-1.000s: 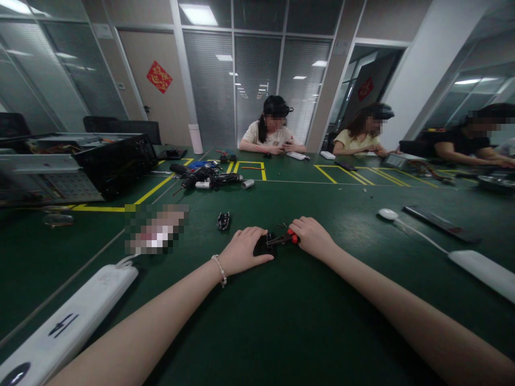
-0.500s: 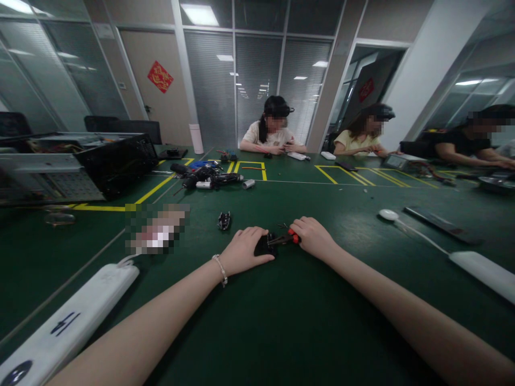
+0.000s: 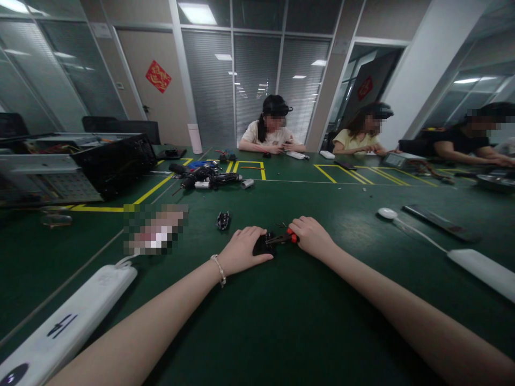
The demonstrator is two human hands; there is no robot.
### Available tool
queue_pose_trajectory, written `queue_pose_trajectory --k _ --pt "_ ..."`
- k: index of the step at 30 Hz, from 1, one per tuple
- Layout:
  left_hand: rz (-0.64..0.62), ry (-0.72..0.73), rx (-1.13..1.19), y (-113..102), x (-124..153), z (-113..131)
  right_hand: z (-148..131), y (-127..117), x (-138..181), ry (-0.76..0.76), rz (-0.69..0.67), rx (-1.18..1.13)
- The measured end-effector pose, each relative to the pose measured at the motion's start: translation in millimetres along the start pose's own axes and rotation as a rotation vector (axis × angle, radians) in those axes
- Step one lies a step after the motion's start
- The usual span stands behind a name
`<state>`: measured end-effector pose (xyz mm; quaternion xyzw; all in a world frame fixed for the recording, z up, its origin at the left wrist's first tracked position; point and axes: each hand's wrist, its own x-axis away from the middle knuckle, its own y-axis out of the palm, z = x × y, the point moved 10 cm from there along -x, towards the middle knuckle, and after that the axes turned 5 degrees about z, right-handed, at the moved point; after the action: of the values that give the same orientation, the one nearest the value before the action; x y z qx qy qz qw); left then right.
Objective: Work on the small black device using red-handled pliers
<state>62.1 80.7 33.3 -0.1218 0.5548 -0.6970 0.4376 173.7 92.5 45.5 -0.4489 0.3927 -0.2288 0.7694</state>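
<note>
My left hand [image 3: 243,249] is closed around a small black part [image 3: 262,245] on the green table, its thumb along the near side and its fingers along the far side. In my right hand [image 3: 311,236] is a pair of pliers [image 3: 284,237] with red handles. The dark jaws point left and meet the black part; what they grip is too small to make out. Thin small pieces [image 3: 280,224] lie just beyond the pliers. A black, silver-edged piece [image 3: 222,221] sits to the left, beyond my left hand.
A pile of tools and cables [image 3: 205,176] with a drill lies farther back. An open computer case [image 3: 112,166] stands at left. White power banks [image 3: 76,316] lie at left and right [image 3: 483,268], one cabled to a white puck [image 3: 387,214]. Co-workers [image 3: 273,128] sit across the table.
Both hands, the black part and the pliers hold nearly the same position. The whole view has shifted very slightly.
</note>
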Motion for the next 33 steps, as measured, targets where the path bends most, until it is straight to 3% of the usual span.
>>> queue_pose_trajectory --k 33 --pt "0.006 0.000 0.008 0.2 0.0 -2.3 1.0 1.5 0.0 0.007 0.009 -0.025"
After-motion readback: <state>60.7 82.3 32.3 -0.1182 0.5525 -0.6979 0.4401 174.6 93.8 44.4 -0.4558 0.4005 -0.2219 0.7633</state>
